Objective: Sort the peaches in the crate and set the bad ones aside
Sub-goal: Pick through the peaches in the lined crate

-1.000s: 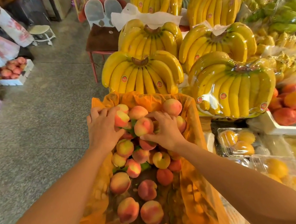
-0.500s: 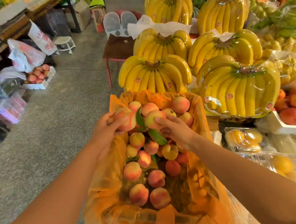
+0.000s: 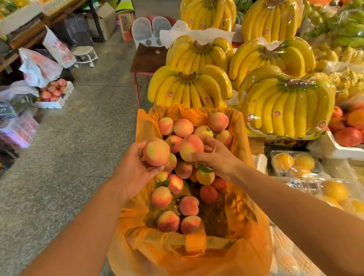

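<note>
Peaches (image 3: 188, 206) half hidden in orange liner (image 3: 197, 269); left hand (image 3: 134, 173) grips one peach (image 3: 156, 152), right hand (image 3: 218, 158) another.

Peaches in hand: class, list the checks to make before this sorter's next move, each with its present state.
1. Left hand curled round the left peach: ok.
2. Right hand curled round the right peach: ok.
3. Skin facing the camera on both looks sound: ok.
4. Their hidden sides sound: cannot tell.
5. Spot for bad ones chosen: cannot tell.
6. Orange liner open, remaining peaches reachable: ok.
</note>
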`<state>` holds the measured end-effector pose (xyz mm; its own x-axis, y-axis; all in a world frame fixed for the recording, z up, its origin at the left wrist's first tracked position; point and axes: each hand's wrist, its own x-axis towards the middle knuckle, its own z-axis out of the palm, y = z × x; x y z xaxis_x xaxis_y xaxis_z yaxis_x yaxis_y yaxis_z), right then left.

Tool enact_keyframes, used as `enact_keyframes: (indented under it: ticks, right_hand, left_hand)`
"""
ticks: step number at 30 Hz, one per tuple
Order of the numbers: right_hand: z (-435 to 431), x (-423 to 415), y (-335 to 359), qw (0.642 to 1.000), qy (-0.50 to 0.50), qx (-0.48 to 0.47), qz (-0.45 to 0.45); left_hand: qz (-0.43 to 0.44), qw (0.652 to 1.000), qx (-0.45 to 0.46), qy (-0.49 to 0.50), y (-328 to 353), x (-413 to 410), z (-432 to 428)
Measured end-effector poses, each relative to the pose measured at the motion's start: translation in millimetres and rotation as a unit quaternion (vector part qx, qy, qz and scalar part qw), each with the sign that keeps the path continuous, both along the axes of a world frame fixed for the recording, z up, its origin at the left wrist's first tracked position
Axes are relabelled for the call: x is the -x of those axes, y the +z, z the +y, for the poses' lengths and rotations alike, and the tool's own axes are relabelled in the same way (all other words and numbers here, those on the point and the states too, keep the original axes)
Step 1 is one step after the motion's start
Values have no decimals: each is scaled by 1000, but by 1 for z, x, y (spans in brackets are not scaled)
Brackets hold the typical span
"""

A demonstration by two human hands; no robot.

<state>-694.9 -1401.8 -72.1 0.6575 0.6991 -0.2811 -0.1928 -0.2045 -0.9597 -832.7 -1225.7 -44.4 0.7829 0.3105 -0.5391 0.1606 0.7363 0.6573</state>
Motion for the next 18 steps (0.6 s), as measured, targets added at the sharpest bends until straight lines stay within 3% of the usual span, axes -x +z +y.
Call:
enact_keyframes:
  ticks: [4,7,11,15,18]
  right_hand:
    - [-9,5,5,978,21,55,-203]
    - [-17,9,8,959,33,45,-278]
    - [-24,13,11,923,43,39,-381]
    - [-29,17,17,941,63,52,-330]
    - [-30,17,20,949,112,130,-266]
  left_hand:
    - [-5,994,-93,-59,1,5,-8]
    - [-18,983,-158,-93,-2,8,-9]
    - [23,936,-337,-102,-8,14,-12]
    - [54,862,-492,-108,-10,17,-16]
    - [50,865,-488,-106,-11,22,-14]
